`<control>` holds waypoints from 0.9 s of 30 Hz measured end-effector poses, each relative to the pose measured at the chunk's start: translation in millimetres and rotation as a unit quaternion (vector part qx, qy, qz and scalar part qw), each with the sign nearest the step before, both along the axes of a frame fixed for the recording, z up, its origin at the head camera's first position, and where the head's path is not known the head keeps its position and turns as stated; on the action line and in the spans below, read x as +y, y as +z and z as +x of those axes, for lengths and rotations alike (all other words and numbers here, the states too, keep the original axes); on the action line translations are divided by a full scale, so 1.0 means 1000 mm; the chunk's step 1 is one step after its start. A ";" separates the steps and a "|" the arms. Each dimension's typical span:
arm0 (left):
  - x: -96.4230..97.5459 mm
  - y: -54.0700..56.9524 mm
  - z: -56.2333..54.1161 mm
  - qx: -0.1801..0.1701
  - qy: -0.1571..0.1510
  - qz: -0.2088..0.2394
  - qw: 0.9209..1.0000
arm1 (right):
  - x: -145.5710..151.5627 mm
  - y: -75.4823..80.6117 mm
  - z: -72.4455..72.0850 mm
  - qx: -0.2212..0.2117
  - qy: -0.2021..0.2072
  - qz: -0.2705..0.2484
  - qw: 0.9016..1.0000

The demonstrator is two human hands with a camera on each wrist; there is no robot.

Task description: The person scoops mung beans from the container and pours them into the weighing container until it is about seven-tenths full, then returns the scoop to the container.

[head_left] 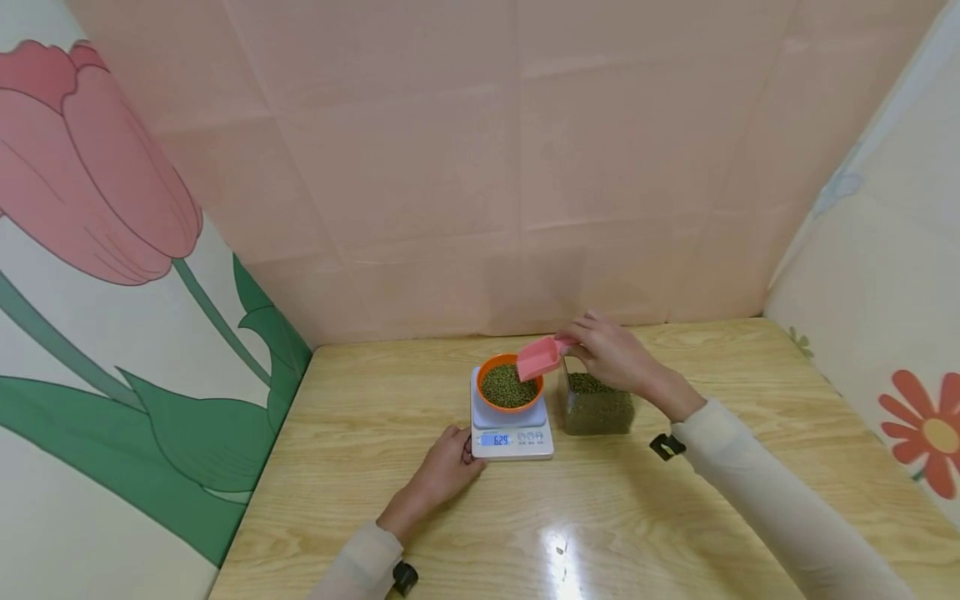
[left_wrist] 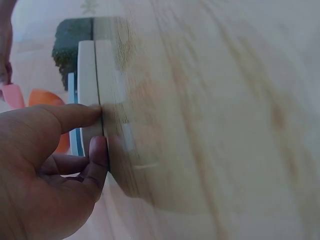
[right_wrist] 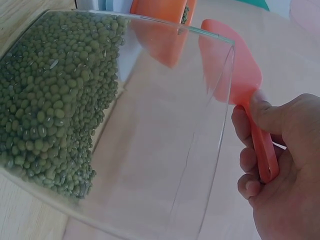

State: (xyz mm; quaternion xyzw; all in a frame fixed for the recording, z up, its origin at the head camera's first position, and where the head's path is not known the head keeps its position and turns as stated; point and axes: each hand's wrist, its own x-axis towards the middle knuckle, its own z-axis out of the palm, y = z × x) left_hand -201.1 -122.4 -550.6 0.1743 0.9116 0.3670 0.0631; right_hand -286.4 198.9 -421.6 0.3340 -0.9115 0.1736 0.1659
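Observation:
An orange bowl (head_left: 496,359) of green mung beans (head_left: 506,387) stands on a white kitchen scale (head_left: 513,452), whose lit display shows the digits 629. My left hand (head_left: 444,468) holds the scale's front left corner between thumb and fingers, seen close up in the left wrist view. My right hand (head_left: 611,352) grips the handle of a pink scoop (head_left: 538,358), tilted with its lip over the bowl's right side. No beans show inside the scoop. Beside the scale, a clear container (right_wrist: 150,130) holds more mung beans (right_wrist: 55,85); it stands below my right hand.
Everything stands on a wood-grain table (head_left: 375,400). A pink-beige sheet (head_left: 420,167) hangs behind it. To the left is a panel with a large tulip (head_left: 112,158); to the right, one with a red flower (head_left: 937,433).

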 end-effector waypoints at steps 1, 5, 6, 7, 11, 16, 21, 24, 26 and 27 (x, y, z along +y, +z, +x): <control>0.000 0.000 0.000 0.000 0.000 0.000 1.000 | 0.001 0.000 0.001 0.002 0.000 -0.001 1.000; 0.000 0.000 0.000 0.001 0.001 0.000 1.000 | 0.003 0.003 0.003 0.007 0.002 -0.009 1.000; 0.000 0.000 0.000 0.001 0.001 -0.001 1.000 | 0.004 0.003 0.004 0.007 0.003 -0.010 1.000; 0.000 0.000 0.000 0.002 0.001 -0.002 1.000 | 0.005 0.004 0.004 0.007 0.005 -0.012 1.000; 0.000 -0.001 0.000 0.003 0.001 -0.004 1.000 | 0.008 0.007 0.006 -0.005 0.001 -0.013 1.000; 0.000 -0.002 0.000 0.001 0.001 -0.004 1.000 | 0.014 0.011 0.009 -0.016 -0.007 -0.013 1.000; 0.000 -0.002 0.000 0.001 0.002 -0.003 1.000 | 0.020 0.013 0.011 -0.008 -0.011 -0.013 1.000; 0.000 -0.001 0.000 0.003 0.004 -0.005 1.000 | 0.024 0.014 0.010 0.010 -0.007 -0.016 1.000; 0.000 -0.001 0.001 0.003 0.004 -0.005 1.000 | 0.027 0.015 0.010 0.027 -0.003 -0.018 0.999; 0.000 -0.001 0.001 0.002 0.004 -0.005 1.000 | 0.028 0.016 0.010 0.034 -0.002 -0.020 0.999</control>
